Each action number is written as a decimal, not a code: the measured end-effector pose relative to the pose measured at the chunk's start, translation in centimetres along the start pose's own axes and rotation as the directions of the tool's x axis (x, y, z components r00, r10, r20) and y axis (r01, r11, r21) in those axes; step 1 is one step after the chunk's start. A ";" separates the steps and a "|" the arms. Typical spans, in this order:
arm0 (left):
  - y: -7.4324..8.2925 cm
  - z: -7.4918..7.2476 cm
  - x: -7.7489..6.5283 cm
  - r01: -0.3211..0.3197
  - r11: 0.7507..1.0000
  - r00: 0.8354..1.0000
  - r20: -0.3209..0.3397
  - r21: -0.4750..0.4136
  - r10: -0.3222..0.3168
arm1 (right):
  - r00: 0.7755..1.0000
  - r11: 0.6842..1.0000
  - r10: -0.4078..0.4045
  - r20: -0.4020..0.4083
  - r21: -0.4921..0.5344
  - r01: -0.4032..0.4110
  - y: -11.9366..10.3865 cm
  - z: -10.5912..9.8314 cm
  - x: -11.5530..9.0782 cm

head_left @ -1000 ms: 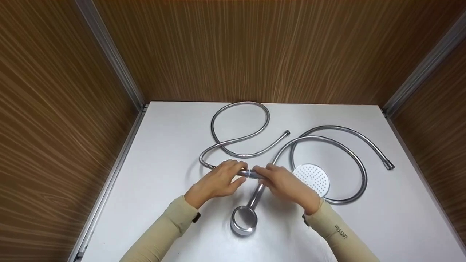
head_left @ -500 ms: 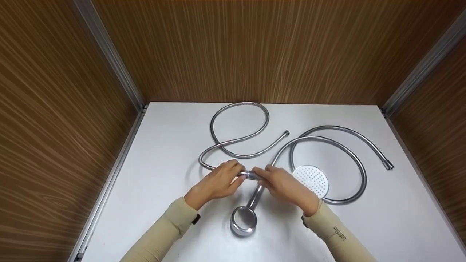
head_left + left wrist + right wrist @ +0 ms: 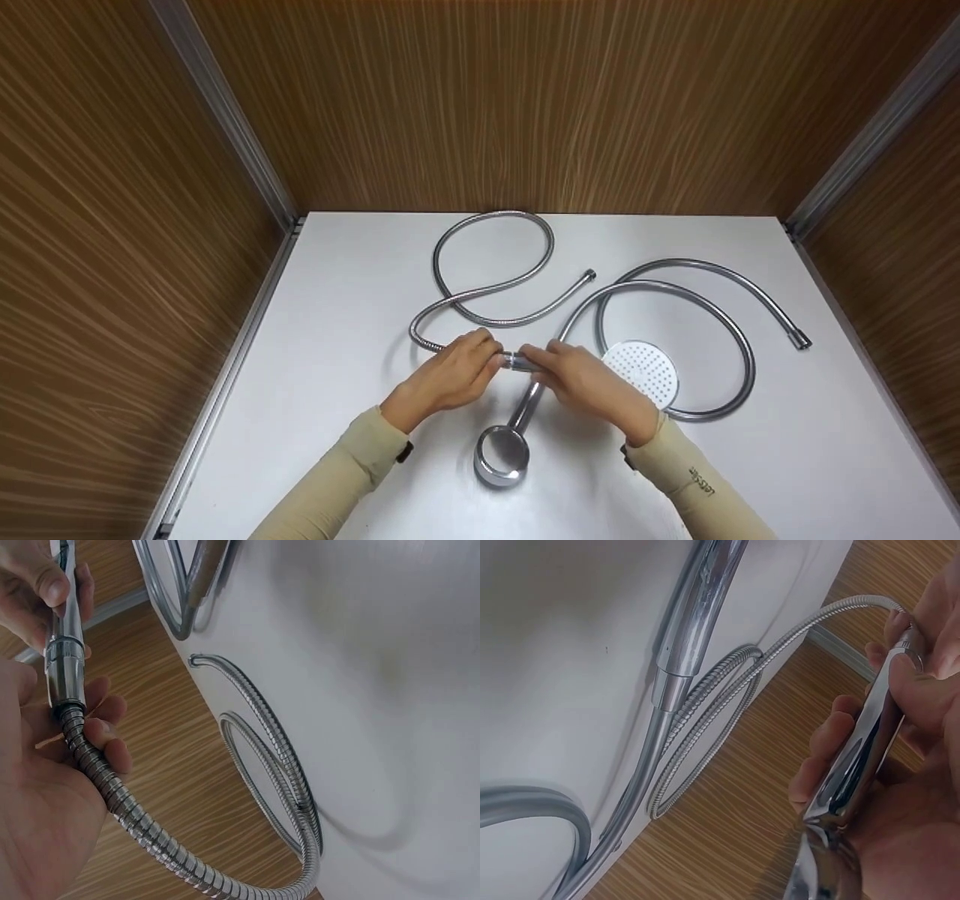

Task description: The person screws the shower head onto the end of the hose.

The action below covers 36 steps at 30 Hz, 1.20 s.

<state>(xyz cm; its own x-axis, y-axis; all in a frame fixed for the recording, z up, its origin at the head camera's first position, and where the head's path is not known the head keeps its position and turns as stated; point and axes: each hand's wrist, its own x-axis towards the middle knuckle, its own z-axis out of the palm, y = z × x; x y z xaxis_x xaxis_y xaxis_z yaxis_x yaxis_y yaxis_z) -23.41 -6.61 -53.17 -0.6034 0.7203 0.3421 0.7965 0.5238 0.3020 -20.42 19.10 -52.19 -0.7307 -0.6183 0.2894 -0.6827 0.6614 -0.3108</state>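
Observation:
My left hand [image 3: 450, 375] grips the end of a ribbed metal shower hose [image 3: 157, 838], its fingers bent about the hose beside the chrome nut [image 3: 66, 675]. The nut sits against the end of a chrome shower head handle [image 3: 861, 739]. My right hand [image 3: 589, 384] holds that handle, fingers curled round it. The white perforated face [image 3: 640, 371] of this shower head shows beyond the right wrist. Below the hands in the head view lies a second chrome shower head [image 3: 502, 454], its handle partly hidden by the right hand.
A smooth grey hose [image 3: 746, 352] runs from the second shower head in loops on the right, ending in a fitting [image 3: 801, 340]. The ribbed hose's other end [image 3: 590, 274] lies mid-table. Wood-grain panels [image 3: 510, 105] enclose the white table [image 3: 315, 300] at back and sides.
My left thumb has moved up from apart and now meets the fitting beside the fingers. My right hand and both shower heads stay almost where they were.

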 end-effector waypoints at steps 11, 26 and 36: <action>0.0 -0.1 0.0 0.026 1.000 0.999 0.039 0.004 -0.026 | 1.000 1.000 -0.006 -0.012 0.000 0.006 0.1 -0.1 0.1; 0.0 0.0 0.0 -0.024 0.999 0.999 -0.024 0.042 0.025 | 1.000 1.000 -0.012 -0.017 0.004 0.012 0.0 -0.1 0.2; 0.0 -0.2 0.0 0.016 1.000 1.000 0.023 0.020 -0.017 | 1.000 1.000 -0.009 -0.014 -0.011 0.009 -0.1 -0.2 0.2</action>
<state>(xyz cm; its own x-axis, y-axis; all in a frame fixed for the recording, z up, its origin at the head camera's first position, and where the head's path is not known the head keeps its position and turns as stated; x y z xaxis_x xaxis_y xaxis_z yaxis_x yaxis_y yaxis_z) -23.45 -6.70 -52.99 -0.6154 0.7220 0.3161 0.7873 0.5442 0.2899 -20.50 19.06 -51.90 -0.7247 -0.6179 0.3050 -0.6889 0.6605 -0.2985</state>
